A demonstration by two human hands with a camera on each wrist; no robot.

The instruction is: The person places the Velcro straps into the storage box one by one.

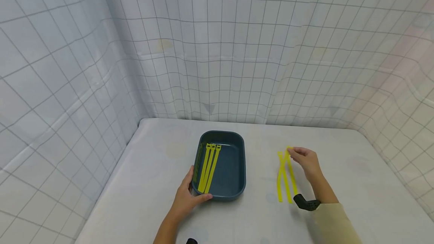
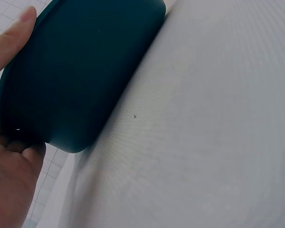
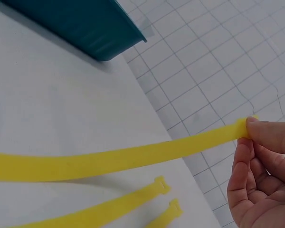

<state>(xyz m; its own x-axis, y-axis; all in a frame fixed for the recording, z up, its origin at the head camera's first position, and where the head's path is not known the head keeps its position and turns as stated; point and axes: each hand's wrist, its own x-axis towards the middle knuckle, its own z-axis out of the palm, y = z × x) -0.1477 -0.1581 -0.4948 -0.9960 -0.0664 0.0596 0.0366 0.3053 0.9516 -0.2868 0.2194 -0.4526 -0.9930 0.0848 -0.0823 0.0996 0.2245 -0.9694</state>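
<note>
A dark teal tray [image 1: 229, 172] stands on the white table, with three yellow hook-and-loop cable ties [image 1: 209, 168] side by side along its left. My left hand [image 1: 184, 200] grips the tray's near left corner, thumb at the front rim and fingers along the side. To the right, my right hand [image 1: 307, 163] pinches the slotted end of another yellow cable tie [image 3: 133, 159] between thumb and fingertips. That end is raised, and the strap slopes down toward the table in the right wrist view. Two more cable ties [image 3: 109, 206] lie beneath it, crossing each other in the head view.
The white table [image 1: 257, 217] runs back to a grid-patterned curtain [image 1: 220, 67], which also hangs along the left and right sides. A black wrist strap piece [image 1: 306, 202] sits on the right wrist, close beside the cable ties.
</note>
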